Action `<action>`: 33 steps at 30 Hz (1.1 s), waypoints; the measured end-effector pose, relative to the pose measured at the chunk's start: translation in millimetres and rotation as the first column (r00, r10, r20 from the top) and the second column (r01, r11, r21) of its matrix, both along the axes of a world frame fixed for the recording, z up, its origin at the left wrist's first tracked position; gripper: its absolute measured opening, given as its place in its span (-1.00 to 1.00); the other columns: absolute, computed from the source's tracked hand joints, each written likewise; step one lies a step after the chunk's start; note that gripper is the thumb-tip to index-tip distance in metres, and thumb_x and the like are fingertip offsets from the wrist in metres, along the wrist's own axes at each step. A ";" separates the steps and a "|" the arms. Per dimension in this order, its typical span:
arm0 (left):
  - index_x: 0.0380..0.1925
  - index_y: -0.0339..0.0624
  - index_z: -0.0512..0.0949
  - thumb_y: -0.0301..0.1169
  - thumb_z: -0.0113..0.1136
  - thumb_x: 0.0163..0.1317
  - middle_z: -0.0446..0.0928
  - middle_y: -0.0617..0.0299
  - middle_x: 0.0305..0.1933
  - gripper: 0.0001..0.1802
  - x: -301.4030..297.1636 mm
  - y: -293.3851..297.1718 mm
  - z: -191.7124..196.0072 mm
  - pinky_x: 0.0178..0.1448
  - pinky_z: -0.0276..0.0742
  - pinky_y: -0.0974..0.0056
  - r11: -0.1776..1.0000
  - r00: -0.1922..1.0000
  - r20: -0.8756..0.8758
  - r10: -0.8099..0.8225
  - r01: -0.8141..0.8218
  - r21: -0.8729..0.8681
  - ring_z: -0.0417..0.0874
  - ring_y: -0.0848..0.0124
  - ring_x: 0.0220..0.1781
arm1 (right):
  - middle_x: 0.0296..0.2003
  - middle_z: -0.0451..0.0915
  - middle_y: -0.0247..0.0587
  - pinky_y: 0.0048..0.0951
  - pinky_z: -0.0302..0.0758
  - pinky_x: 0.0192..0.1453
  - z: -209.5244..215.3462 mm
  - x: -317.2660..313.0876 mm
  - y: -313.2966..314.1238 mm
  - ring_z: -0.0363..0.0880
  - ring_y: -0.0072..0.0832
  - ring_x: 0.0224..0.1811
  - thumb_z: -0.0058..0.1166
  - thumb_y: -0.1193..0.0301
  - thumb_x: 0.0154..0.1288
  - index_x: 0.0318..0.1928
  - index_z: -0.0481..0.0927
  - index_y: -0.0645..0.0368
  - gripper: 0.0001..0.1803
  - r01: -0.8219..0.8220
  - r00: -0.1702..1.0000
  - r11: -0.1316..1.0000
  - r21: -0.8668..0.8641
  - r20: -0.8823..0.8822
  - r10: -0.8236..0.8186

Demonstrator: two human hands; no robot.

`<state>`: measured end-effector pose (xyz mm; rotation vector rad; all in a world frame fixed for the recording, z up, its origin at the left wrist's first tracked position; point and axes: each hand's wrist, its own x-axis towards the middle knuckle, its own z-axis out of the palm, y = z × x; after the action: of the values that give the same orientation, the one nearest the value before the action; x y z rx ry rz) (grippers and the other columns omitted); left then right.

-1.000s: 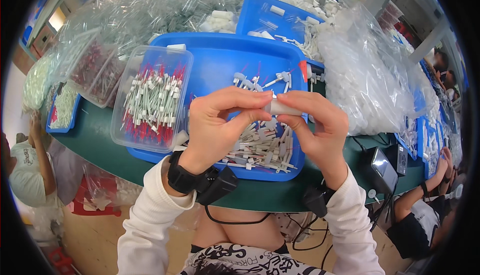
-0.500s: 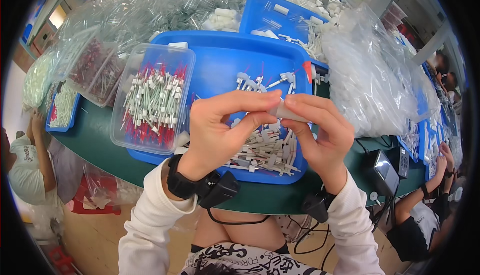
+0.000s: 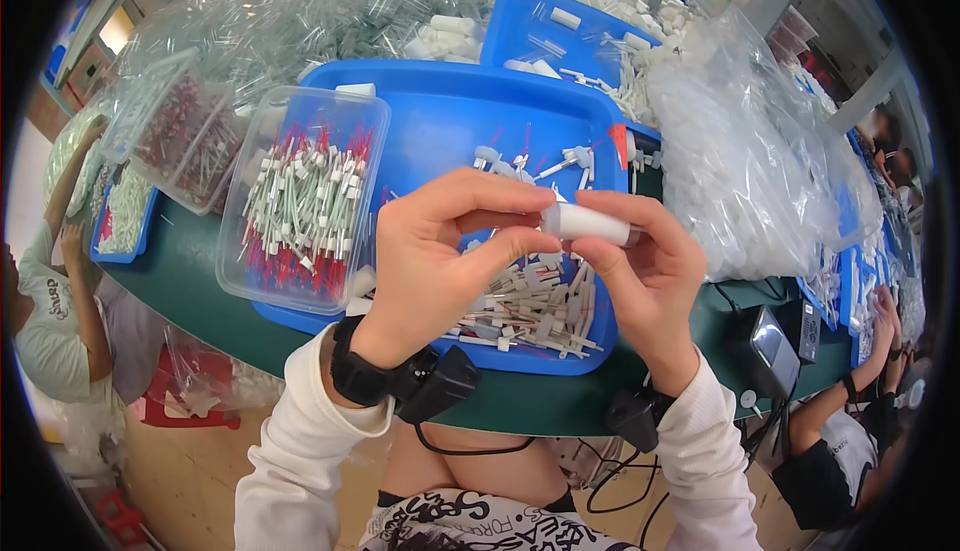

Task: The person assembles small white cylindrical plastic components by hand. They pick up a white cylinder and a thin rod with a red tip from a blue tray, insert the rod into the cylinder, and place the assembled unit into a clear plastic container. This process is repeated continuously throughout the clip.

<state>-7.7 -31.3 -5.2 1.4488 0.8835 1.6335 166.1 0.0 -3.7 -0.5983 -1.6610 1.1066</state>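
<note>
Near centre, a white cylinder [image 3: 594,224] is showing smooth plastic; at upper right, a clear plastic bag [image 3: 745,171] is looking glossy, crinkled.

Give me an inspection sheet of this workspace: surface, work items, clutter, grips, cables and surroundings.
Surface: green table, mostly covered.
Work items: white cylinder, held above a blue tray containing loose small white parts; clear container of red-ended parts over the tray's left side.
Clutter: heaped clear plastic pieces at the back; clear bag of white pieces beyond the tray, to the right.
Grips: left grip at the cylinder's left end; right grip around its right part.
Cables: black cable hanging below the table edge; others near a dark-screened device at right.
Surroundings: co-workers at left and right; red stool at lower left.
</note>
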 end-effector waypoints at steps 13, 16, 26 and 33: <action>-0.35 -0.35 0.59 -0.75 0.32 -0.19 0.58 0.03 -0.31 -0.70 -10.7 -4.6 4.3 -0.20 0.55 0.34 0.977 0.948 -0.300 0.103 -0.040 0.210 0.62 0.31 -0.23 | -0.20 0.59 -0.11 -0.54 0.51 -0.15 1.8 1.1 -5.4 0.58 -0.49 -0.24 0.18 0.65 0.05 -0.14 0.53 0.38 -0.71 0.008 1.000 0.997 0.073 -0.007 -0.007; -0.35 -0.36 0.59 -0.77 0.30 -0.18 0.59 0.01 -0.28 -0.70 -8.7 -4.2 3.9 -0.19 0.55 0.34 0.973 0.948 -0.296 0.120 -0.053 0.223 0.62 0.31 -0.22 | -0.21 0.59 -0.11 -0.54 0.50 -0.15 2.3 0.8 -3.2 0.58 -0.49 -0.24 0.18 0.65 0.05 -0.15 0.54 0.37 -0.71 -0.003 1.000 0.997 0.083 -0.005 0.004; -0.27 -0.42 0.55 -0.83 0.16 -0.09 0.55 -0.06 -0.18 -0.69 -7.3 -1.0 4.4 -0.13 0.60 0.33 0.988 0.989 -0.150 0.015 0.009 0.156 0.61 0.28 -0.16 | -0.20 0.58 -0.07 -0.50 0.49 -0.12 1.1 -1.4 3.6 0.58 -0.42 -0.18 0.17 0.70 -0.01 -0.19 0.58 0.31 -0.71 0.023 0.998 0.948 0.319 0.045 -0.040; -0.26 -0.50 0.51 -0.81 0.15 -0.06 0.52 -0.04 -0.19 -0.72 0.5 -2.2 6.9 -0.12 0.63 0.32 0.999 0.998 0.060 0.013 -0.015 0.045 0.61 0.29 -0.18 | -0.21 0.58 -0.15 -0.48 0.51 -0.08 10.0 -8.0 -4.5 0.58 -0.46 -0.17 0.15 0.67 0.06 -0.13 0.53 0.35 -0.71 0.017 0.994 0.999 0.032 -0.104 -0.014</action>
<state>-7.2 -33.5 1.6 1.4200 0.8294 1.7084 158.0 -4.4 6.3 -0.5228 -1.5795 1.0791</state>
